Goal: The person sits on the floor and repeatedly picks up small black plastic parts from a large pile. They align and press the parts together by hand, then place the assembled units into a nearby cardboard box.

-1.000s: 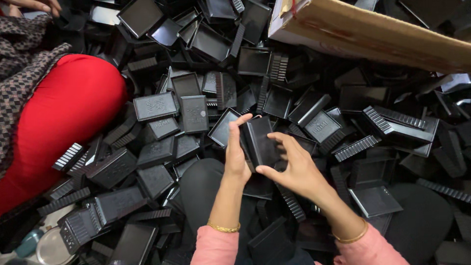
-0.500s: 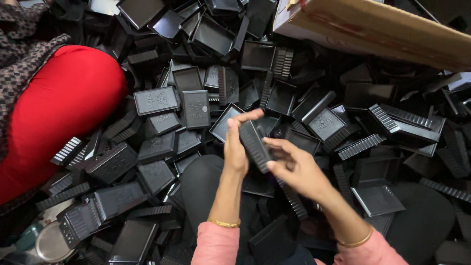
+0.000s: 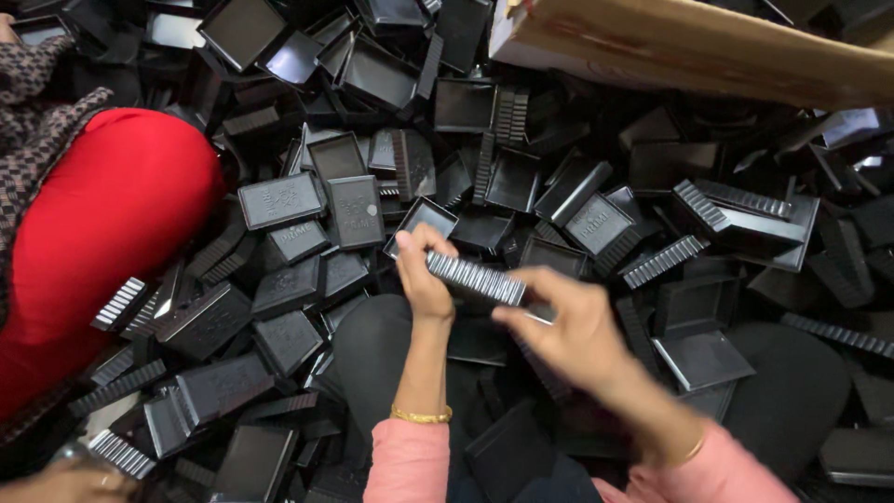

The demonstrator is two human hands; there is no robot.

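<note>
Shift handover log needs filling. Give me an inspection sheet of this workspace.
Surface: hidden under a heap of black plastic parts.
Job's things: ribbed black piece held edge-on between both hands.
Clutter: loose square trays and ribbed pieces all round.
Grippers: left hand grips the piece's left end; right hand pinches its right end, blurred.
Cables: nothing seen.
Surroundings: cardboard box top right; another person's red-clad knee on the left.
</note>
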